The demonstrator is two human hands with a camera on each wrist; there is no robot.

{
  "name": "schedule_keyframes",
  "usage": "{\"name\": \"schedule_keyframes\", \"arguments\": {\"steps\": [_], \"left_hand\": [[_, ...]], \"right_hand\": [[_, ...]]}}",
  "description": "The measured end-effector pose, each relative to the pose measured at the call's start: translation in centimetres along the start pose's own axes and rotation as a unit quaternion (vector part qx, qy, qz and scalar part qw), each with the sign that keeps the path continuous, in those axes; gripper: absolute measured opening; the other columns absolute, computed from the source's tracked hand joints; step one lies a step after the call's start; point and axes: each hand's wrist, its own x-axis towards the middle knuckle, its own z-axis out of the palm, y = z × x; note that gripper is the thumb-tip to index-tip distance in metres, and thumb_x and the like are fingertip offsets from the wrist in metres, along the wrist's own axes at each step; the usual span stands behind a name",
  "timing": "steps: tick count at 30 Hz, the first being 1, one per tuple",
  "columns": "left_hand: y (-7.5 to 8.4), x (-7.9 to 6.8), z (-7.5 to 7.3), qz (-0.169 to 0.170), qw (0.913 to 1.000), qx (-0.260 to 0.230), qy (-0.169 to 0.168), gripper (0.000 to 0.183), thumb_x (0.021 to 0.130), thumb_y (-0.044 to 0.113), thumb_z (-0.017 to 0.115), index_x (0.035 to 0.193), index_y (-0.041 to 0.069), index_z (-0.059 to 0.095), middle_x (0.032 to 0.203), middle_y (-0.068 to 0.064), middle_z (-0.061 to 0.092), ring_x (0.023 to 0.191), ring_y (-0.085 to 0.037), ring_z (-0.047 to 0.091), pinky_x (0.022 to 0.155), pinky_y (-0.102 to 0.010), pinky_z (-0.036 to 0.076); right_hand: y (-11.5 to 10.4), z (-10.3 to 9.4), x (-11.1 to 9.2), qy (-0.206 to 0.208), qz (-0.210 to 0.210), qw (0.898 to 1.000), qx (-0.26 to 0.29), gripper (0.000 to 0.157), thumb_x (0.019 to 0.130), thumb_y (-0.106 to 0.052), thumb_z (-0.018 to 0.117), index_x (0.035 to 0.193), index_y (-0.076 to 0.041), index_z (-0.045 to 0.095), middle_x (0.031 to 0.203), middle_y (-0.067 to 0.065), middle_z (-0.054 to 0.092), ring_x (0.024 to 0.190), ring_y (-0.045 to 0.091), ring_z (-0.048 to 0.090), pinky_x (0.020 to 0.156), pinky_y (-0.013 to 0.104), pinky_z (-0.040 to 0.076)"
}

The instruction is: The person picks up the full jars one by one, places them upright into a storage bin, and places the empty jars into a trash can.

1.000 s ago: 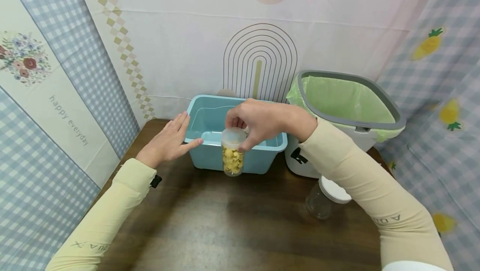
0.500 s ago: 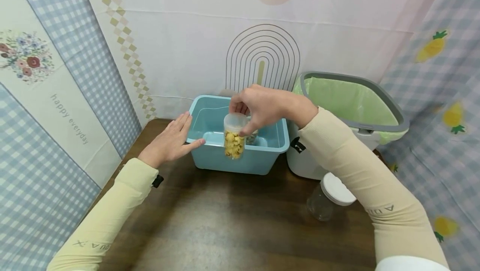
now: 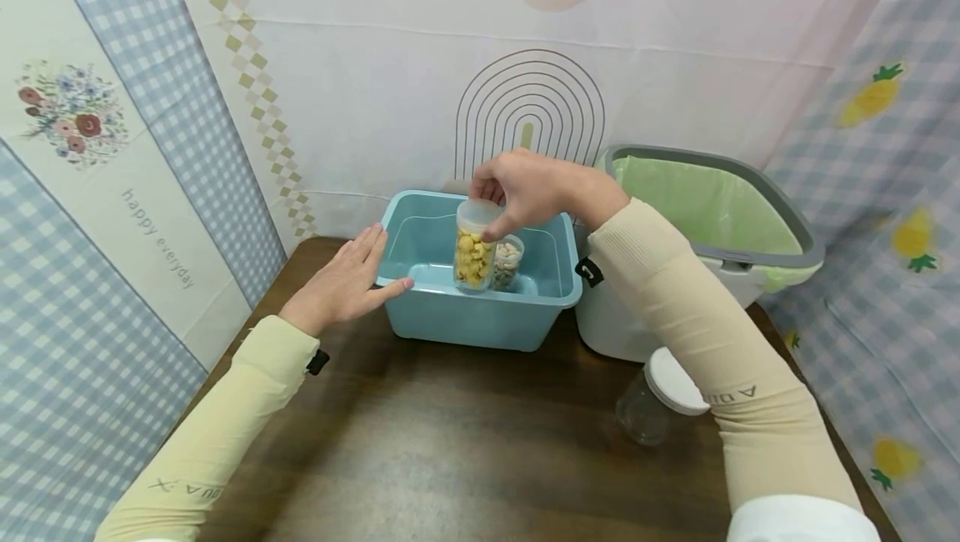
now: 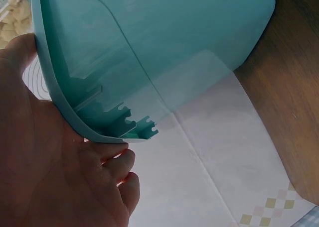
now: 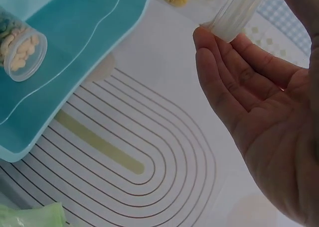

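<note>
My right hand (image 3: 528, 185) pinches the pale translucent lid of a clear plastic jar (image 3: 474, 257) between thumb and fingers. Chunky yellow pieces fill the lower part of this jar, held upright above the light blue plastic bin (image 3: 450, 321), overlapping its front rim in the head view. A second clear container (image 3: 507, 262) with cream and greenish pieces stands inside the bin; the right wrist view also shows that smaller container (image 5: 24, 53). At the bin's front left corner, my left hand (image 3: 336, 283) rests with fingers extended, thumb along the rim (image 4: 52, 82).
A grey-rimmed white trash can (image 3: 615, 317) with a green liner stands right of the bin. Near my right forearm, a clear jar (image 3: 645, 413) with a white lid leans on the brown wooden table (image 3: 420, 442). Patterned cloth (image 3: 360, 92) hangs behind.
My right hand has lifted the jar of yellow pieces and carried it away from me, from before the bin's front wall to above it. The left hand stays at the corner.
</note>
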Motion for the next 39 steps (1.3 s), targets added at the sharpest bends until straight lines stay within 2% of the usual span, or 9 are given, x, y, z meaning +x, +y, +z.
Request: {"name": "schedule_keyframes", "arguments": {"steps": [7, 12, 24, 33, 39], "left_hand": [[0.3, 0.4, 0.2, -0.010, 0.9999, -0.002, 0.004, 0.101, 0.092, 0.074, 0.032, 0.155, -0.001, 0.005, 0.164, -0.017, 0.000, 0.153, -0.032, 0.003, 0.124, -0.052, 0.010], [0.7, 0.7, 0.3, -0.013, 0.9999, 0.000, 0.003, 0.101, 0.092, 0.073, 0.033, 0.155, -0.001, 0.004, 0.164, -0.017, 0.000, 0.153, -0.033, 0.003, 0.123, -0.053, 0.009], [1.6, 1.9, 1.0, -0.019, 0.9998, -0.002, 0.005, 0.101, 0.092, 0.074, 0.032, 0.155, 0.002, 0.002, 0.164, -0.017, -0.001, 0.153, -0.031, 0.001, 0.124, -0.052, 0.008], [1.3, 1.9, 0.7, -0.020, 0.9998, -0.003, 0.010, 0.102, 0.091, 0.075, 0.031, 0.155, 0.001, 0.003, 0.164, -0.015, -0.001, 0.153, -0.029, 0.001, 0.124, -0.050, 0.008], [1.4, 1.8, 1.0, -0.015, 0.9999, -0.003, 0.006, 0.102, 0.091, 0.074, 0.031, 0.155, 0.001, 0.001, 0.164, -0.016, -0.001, 0.153, -0.030, 0.001, 0.124, -0.051, 0.008]], "right_hand": [[1.9, 0.0, 1.6, 0.007, -0.001, 1.000, -0.008, 0.041, 0.075, -0.037, 0.081, 0.104, -0.014, 0.064, 0.103, 0.000, 0.066, 0.097, 0.015, 0.061, 0.088, 0.030, 0.053], [3.6, 0.7, 3.0, 0.011, 0.012, 1.000, -0.006, 0.043, 0.075, -0.038, 0.081, 0.105, -0.012, 0.063, 0.103, 0.001, 0.065, 0.097, 0.016, 0.060, 0.087, 0.030, 0.052], [8.1, 3.4, 5.8, 0.024, 0.031, 0.999, 0.018, 0.045, 0.075, -0.035, 0.081, 0.107, -0.011, 0.062, 0.104, 0.004, 0.064, 0.094, 0.019, 0.058, 0.084, 0.034, 0.052], [9.5, 6.1, 8.4, 0.032, 0.033, 0.999, 0.019, 0.045, 0.078, -0.033, 0.080, 0.111, -0.008, 0.063, 0.109, 0.006, 0.064, 0.098, 0.021, 0.059, 0.086, 0.036, 0.053], [10.3, 7.9, 9.3, 0.020, 0.038, 0.999, 0.019, 0.049, 0.078, -0.033, 0.079, 0.116, -0.008, 0.062, 0.113, 0.008, 0.064, 0.100, 0.022, 0.059, 0.088, 0.037, 0.052]]}}
